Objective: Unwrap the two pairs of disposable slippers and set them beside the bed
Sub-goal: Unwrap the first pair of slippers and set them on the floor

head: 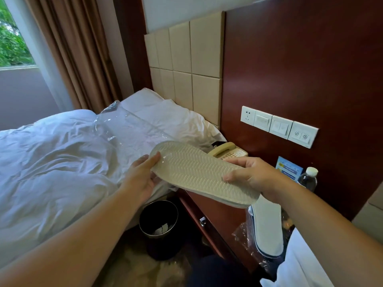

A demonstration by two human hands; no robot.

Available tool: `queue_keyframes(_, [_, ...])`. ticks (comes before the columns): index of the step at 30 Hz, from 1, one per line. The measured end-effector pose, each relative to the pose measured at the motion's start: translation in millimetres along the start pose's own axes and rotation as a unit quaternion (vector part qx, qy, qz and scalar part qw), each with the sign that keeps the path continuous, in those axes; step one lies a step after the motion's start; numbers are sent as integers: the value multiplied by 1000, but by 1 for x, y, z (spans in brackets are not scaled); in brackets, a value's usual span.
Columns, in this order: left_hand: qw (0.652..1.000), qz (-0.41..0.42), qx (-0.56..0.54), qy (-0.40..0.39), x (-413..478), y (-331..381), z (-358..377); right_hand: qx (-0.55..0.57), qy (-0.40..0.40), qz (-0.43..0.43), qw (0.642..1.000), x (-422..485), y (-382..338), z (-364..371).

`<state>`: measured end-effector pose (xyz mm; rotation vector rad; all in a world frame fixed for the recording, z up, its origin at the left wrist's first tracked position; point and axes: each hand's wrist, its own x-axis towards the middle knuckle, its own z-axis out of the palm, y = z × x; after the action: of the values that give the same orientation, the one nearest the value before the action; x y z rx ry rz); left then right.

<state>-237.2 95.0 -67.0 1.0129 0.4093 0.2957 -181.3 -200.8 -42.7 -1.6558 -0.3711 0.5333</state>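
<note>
Both bare forearms reach forward, converging. The left hand (143, 177) pinches one end of a pale, flat, ribbed-sole slipper (203, 176), thumb on top; the right hand (255, 177) grips its other side, fingers curled over the edge.

Telephone (224, 151) on nightstand (207, 201); water bottle (308, 179) nearby; bin (158, 216) below, perhaps holding paper.

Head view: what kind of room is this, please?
Probably a hotel guest room: a bed with white linen, a telephone right beside it, and flat disposable slippers of the kind that hotels provide.
</note>
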Motion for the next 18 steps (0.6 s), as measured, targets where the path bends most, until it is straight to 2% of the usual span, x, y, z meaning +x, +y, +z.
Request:
queue_keyframes(6, [998,-60,4,7,47,-42,3,-47,26,34,998,-4,19,-61])
queue_keyframes(12, [991,-92,93,31,86,-99,6,2,102,47,994,0,50,-117])
queue_keyframes(18, [977,-128,170,13,119,-157,23,70,174,46,981,18,82,-135])
